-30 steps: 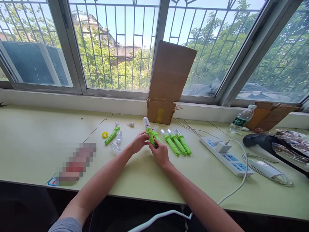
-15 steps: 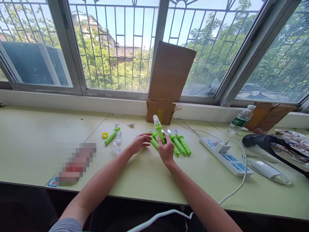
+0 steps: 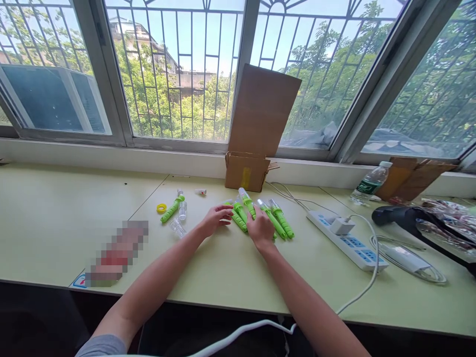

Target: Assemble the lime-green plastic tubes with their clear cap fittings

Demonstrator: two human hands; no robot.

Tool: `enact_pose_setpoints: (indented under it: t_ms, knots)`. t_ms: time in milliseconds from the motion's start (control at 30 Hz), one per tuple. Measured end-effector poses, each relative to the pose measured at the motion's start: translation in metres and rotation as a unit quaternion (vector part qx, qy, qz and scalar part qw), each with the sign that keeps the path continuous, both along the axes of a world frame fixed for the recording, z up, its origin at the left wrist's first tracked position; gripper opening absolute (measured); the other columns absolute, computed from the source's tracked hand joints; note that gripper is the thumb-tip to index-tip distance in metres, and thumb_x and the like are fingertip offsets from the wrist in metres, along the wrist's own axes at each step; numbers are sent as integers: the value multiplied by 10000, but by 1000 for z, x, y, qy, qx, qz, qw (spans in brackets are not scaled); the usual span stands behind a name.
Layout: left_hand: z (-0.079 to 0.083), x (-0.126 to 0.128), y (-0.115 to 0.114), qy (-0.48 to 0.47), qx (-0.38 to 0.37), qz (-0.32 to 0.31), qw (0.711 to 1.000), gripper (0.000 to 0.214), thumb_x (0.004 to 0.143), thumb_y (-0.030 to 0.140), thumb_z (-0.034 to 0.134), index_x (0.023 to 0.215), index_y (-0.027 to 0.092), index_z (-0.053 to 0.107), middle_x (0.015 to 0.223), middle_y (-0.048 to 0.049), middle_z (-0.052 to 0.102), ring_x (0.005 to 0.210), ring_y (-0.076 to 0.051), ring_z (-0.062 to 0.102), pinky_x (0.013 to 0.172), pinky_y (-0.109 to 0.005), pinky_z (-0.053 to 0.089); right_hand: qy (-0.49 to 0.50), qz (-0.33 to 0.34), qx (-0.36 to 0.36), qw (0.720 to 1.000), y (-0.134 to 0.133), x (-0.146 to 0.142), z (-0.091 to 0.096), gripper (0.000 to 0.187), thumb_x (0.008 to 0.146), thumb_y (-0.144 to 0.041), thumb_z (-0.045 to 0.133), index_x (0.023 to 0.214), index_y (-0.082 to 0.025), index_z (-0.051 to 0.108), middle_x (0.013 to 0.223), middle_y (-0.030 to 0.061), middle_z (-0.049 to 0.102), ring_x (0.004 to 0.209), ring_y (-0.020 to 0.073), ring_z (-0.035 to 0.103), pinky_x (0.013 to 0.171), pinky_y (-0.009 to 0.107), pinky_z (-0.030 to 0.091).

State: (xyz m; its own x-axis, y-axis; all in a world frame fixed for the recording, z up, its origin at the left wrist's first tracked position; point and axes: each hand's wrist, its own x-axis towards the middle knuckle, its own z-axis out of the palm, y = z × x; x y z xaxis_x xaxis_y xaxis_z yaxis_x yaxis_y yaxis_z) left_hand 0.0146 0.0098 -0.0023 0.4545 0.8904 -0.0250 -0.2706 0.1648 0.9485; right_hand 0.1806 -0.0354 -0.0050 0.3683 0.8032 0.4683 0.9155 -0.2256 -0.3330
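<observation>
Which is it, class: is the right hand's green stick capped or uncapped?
Capped: a clear cap covers the green stick's far end, beyond the right hand.

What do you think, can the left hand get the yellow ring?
Probably yes. The left hand looks to be holding nothing. A green stick and clear caps lie between it and the yellow ring, but it could likely pass over them.
</observation>
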Motion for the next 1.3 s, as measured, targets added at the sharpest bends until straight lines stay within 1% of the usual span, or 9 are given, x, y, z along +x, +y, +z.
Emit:
enact_pose_setpoints:
  t_ms: [133,433,533,633,767,867,967,1067,1300]
  knots:
    - [0,0,0,6,4,1,1000,365,684,322,769,992,158,661,832,-51,657,695,-112,606,711,-284,494,-35,-3,-39,999,-1,1,1,371,952,-329,430,1247,-172,591,1120,144,645,913,263,638,708,323,458]
    - [-3,1,-1,13,12,2,1000,345,700,317,752,985,149,657,824,-56,657,677,-113,609,698,-289,501,-53,-14,-97,994,0,2,1,312,956,-304,416,1141,-179,635,1136,149,625,912,248,639,705,318,473]
    - [-2,1,-1,14,15,-1,1000,342,700,323,752,979,150,657,827,-56,657,681,-116,611,705,-294,503,-57,-14,-102,993,0,2,1,310,955,-298,416,1144,-182,632,1139,146,623,915,245,637,706,316,475]
    - [-1,1,-1,18,15,-1,1000,337,702,322,750,978,153,657,833,-55,658,685,-116,611,711,-294,501,-58,-11,-101,993,-1,2,0,325,951,-290,416,1189,-189,614,1140,145,621,910,246,637,696,319,476]
    - [-1,1,-1,16,12,-1,1000,319,711,313,741,973,152,656,831,-57,657,682,-116,609,706,-292,496,-57,-5,-92,994,-1,4,0,353,936,-264,438,1256,-237,585,1121,128,627,880,240,640,663,310,473]
    - [-2,1,-1,15,12,-1,1000,314,714,318,740,969,153,657,822,-54,656,676,-116,608,705,-296,496,-58,0,-87,995,-1,5,0,364,925,-250,450,1260,-269,590,1091,120,631,834,231,646,635,300,469]
    - [-2,2,-1,15,13,-4,1000,316,717,322,738,972,153,658,816,-52,657,675,-117,609,707,-299,497,-55,2,-88,995,-2,5,1,356,925,-257,452,1245,-277,606,1067,118,629,809,225,649,628,296,468]
    - [-3,1,-1,15,16,-7,1000,327,720,328,737,983,150,657,821,-55,659,674,-116,612,710,-299,499,-49,3,-100,994,-3,3,3,352,938,-272,434,1243,-282,610,1064,114,628,823,223,652,643,293,471]
    - [-3,1,-1,19,19,-11,1000,358,717,343,735,1001,144,651,824,-56,660,675,-117,617,702,-292,502,-43,10,-124,991,-4,1,5,364,941,-263,410,1239,-255,619,1077,121,635,866,232,658,711,309,471]
